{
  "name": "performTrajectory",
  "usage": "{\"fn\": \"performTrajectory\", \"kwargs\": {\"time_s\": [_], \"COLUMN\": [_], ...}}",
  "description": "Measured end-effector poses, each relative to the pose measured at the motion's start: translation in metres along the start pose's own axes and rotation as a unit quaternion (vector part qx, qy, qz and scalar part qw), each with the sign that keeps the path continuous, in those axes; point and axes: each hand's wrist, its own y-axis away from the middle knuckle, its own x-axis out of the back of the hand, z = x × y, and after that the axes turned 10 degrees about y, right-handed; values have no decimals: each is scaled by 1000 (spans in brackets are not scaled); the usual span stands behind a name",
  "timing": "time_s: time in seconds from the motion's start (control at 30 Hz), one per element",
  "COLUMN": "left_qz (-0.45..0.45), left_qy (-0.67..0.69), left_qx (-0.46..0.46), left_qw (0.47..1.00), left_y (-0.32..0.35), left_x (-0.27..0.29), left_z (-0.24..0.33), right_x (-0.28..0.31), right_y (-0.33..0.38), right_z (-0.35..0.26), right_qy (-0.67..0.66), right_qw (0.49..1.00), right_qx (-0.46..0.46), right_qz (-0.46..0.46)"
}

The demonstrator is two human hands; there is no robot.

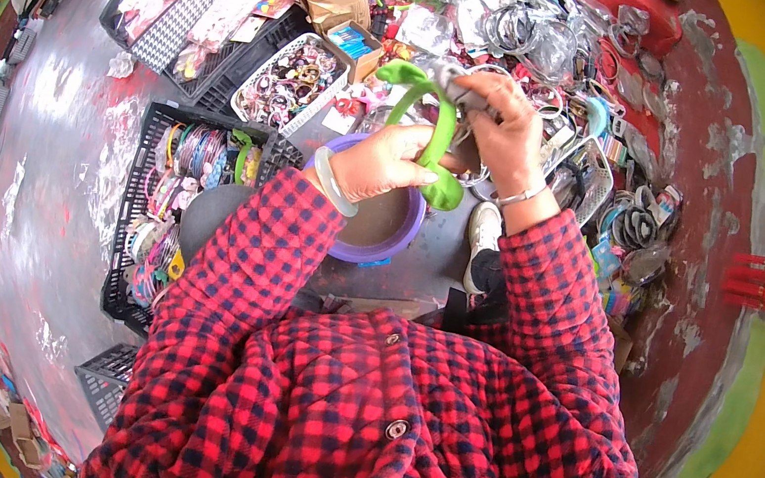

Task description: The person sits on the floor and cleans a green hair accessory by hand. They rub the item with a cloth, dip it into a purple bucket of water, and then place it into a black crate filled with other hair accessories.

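My left hand (379, 164) is closed round the band of a bright green headband (443, 134) with padded, ear-like ends. Pinched in my right hand (507, 134) is a piece of grey fabric (445, 77), close to the top of the green headband. Whether the grey fabric touches the headband or belongs to another item, I cannot tell. Both hands are raised above a round purple-rimmed basin (411, 234), whose rim is partly hidden by my left hand and sleeve.
A black crate (129, 229) of colourful headbands stands at my left. Beyond it are a white basket (286, 119) of hair accessories and a houndstooth-patterned bin (207, 6). A large heap of bagged headbands (525, 36) lies ahead, with another white basket (594, 178) at right.
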Motion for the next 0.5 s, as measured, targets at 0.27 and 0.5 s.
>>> {"fn": "performTrajectory", "kwargs": {"time_s": [0.27, 0.5], "left_qz": [69, 93], "left_qy": [44, -316], "left_qx": [-46, -25], "left_qw": [996, 944], "left_y": [0, 2], "left_x": [0, -3], "left_z": [11, 11], "right_x": [15, -6], "right_y": [-2, 9], "right_z": [-9, -18], "right_qy": [-42, 15], "right_qw": [999, 998], "right_qx": [20, 57], "right_qz": [17, -36]}}
